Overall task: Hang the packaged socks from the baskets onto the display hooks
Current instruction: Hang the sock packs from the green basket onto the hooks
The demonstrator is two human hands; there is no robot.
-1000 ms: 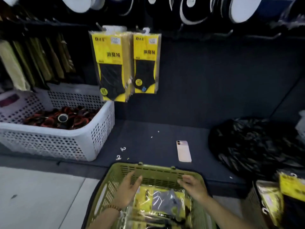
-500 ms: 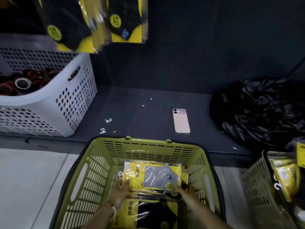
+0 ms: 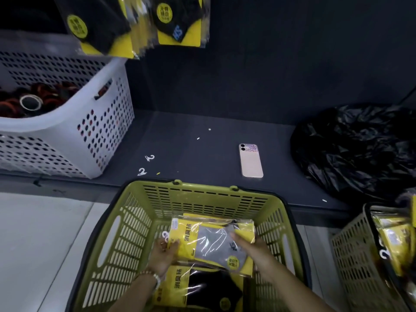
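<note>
A green basket (image 3: pixel 202 194) stands on the floor below me, holding yellow packs of socks. Both hands grip a stack of grey-sock packs (image 3: pixel 213 242) inside it: my left hand (image 3: pixel 163 255) holds the left end near the white hanger hook, my right hand (image 3: pixel 249 244) holds the right end with the thumb on top. A black-sock pack (image 3: pixel 202 289) lies beneath. Hung sock packs (image 3: pixel 177 21) dangle from the display at the top left; their hooks are out of view.
A white basket (image 3: pixel 67 131) with dark and red items sits on the dark shelf (image 3: pixel 202 143) at left. A pink phone (image 3: pixel 251 161) and loose white hooks (image 3: pixel 146 165) lie on the shelf. A black plastic bag (image 3: pixel 360 149) is at right, a beige basket (image 3: pixel 360 255) with more packs lower right.
My view has tilted down from the display to the green basket. Both hands moved from the basket's far rim down onto the grey-sock packs and took hold of them.
</note>
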